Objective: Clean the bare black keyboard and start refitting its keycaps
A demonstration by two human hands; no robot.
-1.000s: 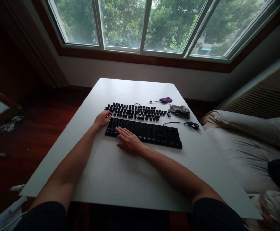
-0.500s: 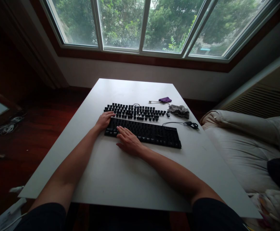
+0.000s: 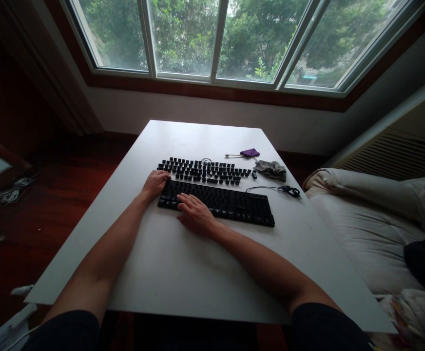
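Note:
A black keyboard (image 3: 230,201) lies slightly askew on the white table (image 3: 212,273), its dark upper area mostly without caps and a row of keycaps along its front edge. Loose black keycaps (image 3: 212,170) stand in rows just behind it. At the keyboard's back left corner, my left hand (image 3: 154,183) has its fingers bent and drawn together on what looks like a keycap, mostly hidden by the fingertips. My right hand (image 3: 197,214) rests with fingers stretched out over the front left part of the keyboard, holding nothing.
A coiled black cable (image 3: 289,190) runs from the keyboard's back edge to the right. Behind it lie a grey cloth (image 3: 271,169), a purple cloth (image 3: 249,152) and a thin stick-like tool (image 3: 233,155). A pale sofa (image 3: 358,219) stands right of the table; a window (image 3: 212,44) is beyond.
My left fingers have drawn back from the loose keycaps toward the keyboard's back left corner and curled in. My right hand stays nearly in place.

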